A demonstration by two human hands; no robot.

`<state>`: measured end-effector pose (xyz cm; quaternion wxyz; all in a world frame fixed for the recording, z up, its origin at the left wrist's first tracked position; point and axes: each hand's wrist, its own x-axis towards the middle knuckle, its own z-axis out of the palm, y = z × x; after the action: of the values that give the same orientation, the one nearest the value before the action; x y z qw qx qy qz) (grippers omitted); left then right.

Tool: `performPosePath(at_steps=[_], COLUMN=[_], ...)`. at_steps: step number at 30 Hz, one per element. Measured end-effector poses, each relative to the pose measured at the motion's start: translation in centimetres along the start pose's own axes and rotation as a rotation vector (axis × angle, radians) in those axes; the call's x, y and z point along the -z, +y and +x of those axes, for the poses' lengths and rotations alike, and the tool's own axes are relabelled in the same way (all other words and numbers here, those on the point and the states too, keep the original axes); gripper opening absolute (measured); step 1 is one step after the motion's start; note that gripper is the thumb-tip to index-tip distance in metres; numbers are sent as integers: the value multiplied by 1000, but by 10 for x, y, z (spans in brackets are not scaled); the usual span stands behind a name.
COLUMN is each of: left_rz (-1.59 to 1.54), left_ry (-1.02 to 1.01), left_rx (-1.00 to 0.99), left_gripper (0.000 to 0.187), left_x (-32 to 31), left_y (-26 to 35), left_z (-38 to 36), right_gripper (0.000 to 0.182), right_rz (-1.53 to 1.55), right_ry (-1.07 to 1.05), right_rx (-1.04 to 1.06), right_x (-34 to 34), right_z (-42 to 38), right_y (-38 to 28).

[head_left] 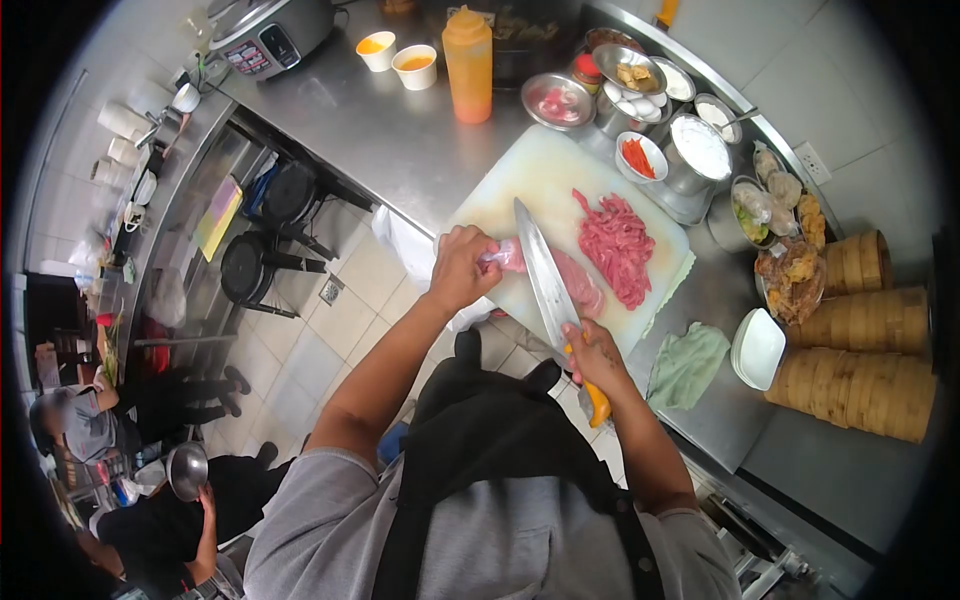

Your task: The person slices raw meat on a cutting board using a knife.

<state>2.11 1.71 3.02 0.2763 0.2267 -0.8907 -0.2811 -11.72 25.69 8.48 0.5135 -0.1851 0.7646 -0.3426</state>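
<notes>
My right hand (597, 358) is wrapped round the yellow handle of a large kitchen knife (541, 268). The blade points away from me and lies across a piece of raw meat (574, 283) on the white cutting board (520, 165). On the left of the blade, my left hand (462, 268) grips the near end of the meat with its fingers curled; part of that end is hidden under the fingers. A pile of thin-cut raw meat strips (617, 245) lies on the board to the right of the knife.
A sauce bottle (468, 70) and two cups (414, 66) stand behind the board. Bowls of ingredients (640, 157) crowd the back right. To the right are a green cloth (690, 366), white dishes (758, 350) and bamboo steamers (850, 395). Two people are at the lower left, one holding a metal bowl (187, 471).
</notes>
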Motion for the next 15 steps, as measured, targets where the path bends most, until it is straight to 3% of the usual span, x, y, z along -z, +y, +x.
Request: performPosePath(at_steps=[5,9,11,15], left_rz=[25,21,-35,71], left_ry=[25,100,38,2], left_rx=[-50,-15,131,58], left_gripper=[26,25,25,24], left_x=[-4,-6,0,5], left_y=[7,4,6,13], left_z=[-7,-8,-1,15], right_gripper=[42,38,38,42], right_rz=[-110,-156,-189,-291], right_ry=[-40,162,218,155], right_rx=[68,280,395,120], right_x=[0,0,12,31], right_z=[32,43,31,-23], right_y=[-19,3,11,-2])
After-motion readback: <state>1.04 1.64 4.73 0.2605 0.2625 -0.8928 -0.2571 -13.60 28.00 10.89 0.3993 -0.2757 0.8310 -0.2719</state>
